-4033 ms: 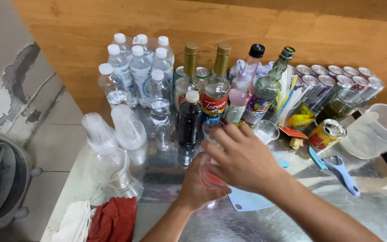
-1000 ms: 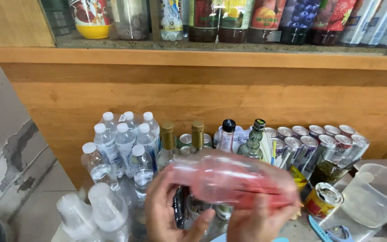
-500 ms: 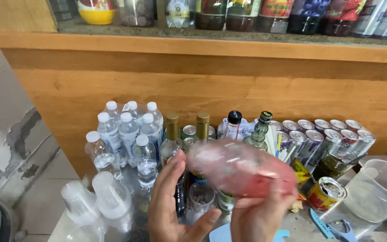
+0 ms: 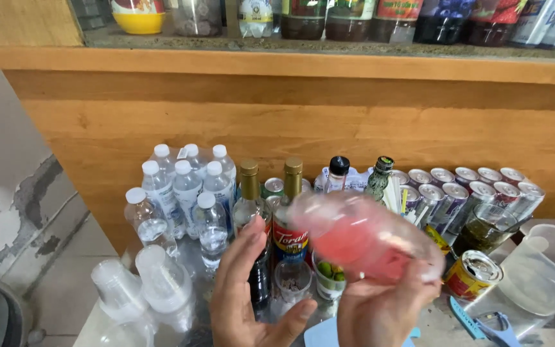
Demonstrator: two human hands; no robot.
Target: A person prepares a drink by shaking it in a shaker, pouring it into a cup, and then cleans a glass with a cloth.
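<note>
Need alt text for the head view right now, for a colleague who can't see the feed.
A right hand holds a blurred clear plastic cup of pink liquid, tipped on its side, with the open left hand beside it. Behind stand water bottles, gold-capped syrup bottles and a row of cans against a wooden counter.

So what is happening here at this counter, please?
A person holds a clear plastic cup with pink liquid tilted on its side above the counter. The right hand grips it from below; the left hand is open beside it, not clearly touching. The cup is motion-blurred. Behind stand water bottles, gold-capped syrup bottles and a row of cans; an opened can and a plastic jug sit to the right.
</note>
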